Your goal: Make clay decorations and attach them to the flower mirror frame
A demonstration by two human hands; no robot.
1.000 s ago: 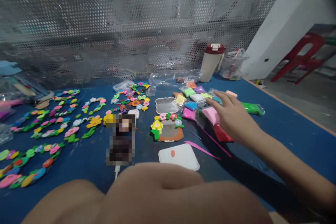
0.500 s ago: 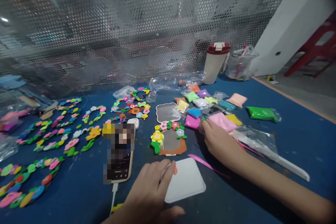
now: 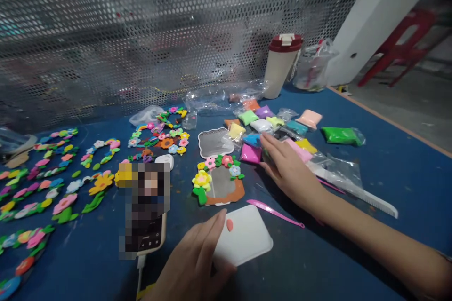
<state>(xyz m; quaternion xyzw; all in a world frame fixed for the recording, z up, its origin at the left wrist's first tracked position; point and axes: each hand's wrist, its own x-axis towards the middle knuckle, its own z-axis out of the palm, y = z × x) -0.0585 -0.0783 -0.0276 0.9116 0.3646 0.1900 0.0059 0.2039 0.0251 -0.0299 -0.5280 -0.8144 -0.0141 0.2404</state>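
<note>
My left hand [image 3: 197,258] lies at the left edge of a white board [image 3: 247,240], fingers stretched out and thumb apart at the near edge. On the board is a small coral clay piece [image 3: 230,225], close to my fingertips. My right hand [image 3: 289,174] reaches over the bagged clay, fingers extended and thumb apart, near a blue packet [image 3: 253,139] and a magenta packet [image 3: 251,153]. Part of a pink packet [image 3: 298,150] is hidden behind this hand. Between my hands lie a pink clay knife [image 3: 275,213] and a mirror framed with clay flowers [image 3: 221,183].
A phone [image 3: 151,230] on a cable lies at left, beside several flower-decorated frames [image 3: 100,183]. Behind stand a tumbler [image 3: 280,68] and a perforated metal screen [image 3: 141,33]. A white comb [image 3: 370,200] and green clay packet [image 3: 342,135] are at right.
My left fingers have drawn back left from the coral piece, which now lies uncovered on the board. My right hand's fingers have spread from a pinch over the packets. The view has shifted.
</note>
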